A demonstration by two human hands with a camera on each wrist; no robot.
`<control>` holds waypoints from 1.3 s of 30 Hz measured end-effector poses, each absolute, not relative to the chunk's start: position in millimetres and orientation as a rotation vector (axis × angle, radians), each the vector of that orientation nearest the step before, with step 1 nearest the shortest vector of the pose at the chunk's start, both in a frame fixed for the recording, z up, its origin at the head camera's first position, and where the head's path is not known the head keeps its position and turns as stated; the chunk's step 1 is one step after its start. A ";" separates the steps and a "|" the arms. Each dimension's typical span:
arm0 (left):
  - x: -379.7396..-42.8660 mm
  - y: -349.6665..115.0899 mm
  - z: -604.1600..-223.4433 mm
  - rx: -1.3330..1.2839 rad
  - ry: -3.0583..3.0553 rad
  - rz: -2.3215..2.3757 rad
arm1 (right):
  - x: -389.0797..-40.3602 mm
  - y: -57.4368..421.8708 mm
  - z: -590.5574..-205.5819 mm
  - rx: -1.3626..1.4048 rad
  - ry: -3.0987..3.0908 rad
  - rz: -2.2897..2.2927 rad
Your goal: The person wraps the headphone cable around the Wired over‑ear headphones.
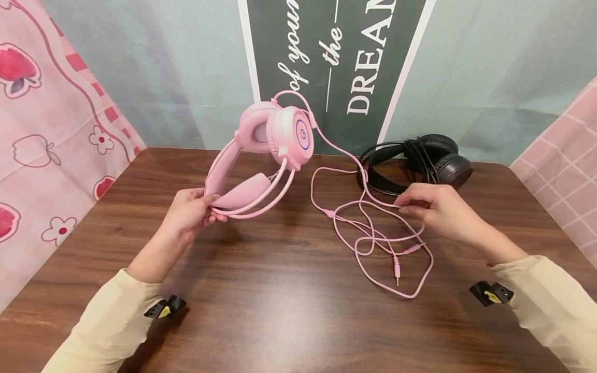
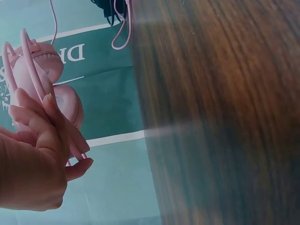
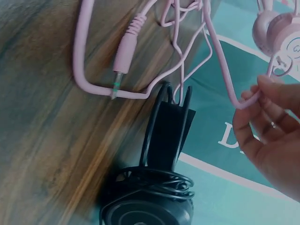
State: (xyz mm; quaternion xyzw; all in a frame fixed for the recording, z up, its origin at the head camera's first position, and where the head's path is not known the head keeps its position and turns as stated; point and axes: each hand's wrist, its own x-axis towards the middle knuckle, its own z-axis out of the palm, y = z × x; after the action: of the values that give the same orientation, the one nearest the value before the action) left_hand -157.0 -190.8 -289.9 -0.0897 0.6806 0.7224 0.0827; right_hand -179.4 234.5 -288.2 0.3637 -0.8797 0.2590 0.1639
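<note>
My left hand (image 1: 188,212) grips a pair of pink headphones (image 1: 252,191) by the headband, holding them up above the table with the ear cups pointing away from me. One ear cup shows a blue ring on its outer face. From the cups a pink cable (image 1: 342,150) runs over to my right hand (image 1: 431,212), which pinches it between thumb and fingers. The rest of the cable lies in loose loops on the table, with a plug (image 1: 397,267) at one end. In the right wrist view the pinched cable (image 3: 225,77) bends at my fingertips.
Black headphones (image 1: 459,168) lie at the back right of the wooden table (image 1: 280,311), their cable bundled around them, just behind my right hand. A curtain with a green lettered panel (image 1: 322,77) hangs behind the table. Pink patterned cloth (image 1: 51,145) hangs at the left.
</note>
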 end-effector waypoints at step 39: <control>-144.3 -186.4 -285.5 0.122 3.115 1.249 | -192.8 256.6 -258.5 0.761 -2.729 1.118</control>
State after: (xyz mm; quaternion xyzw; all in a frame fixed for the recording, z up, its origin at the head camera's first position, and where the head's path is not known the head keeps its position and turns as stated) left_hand -144.3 -186.4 -285.5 0.0361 0.9222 0.3697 -0.1079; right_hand -192.8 256.6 -258.5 0.2495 -0.8950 0.3667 0.0480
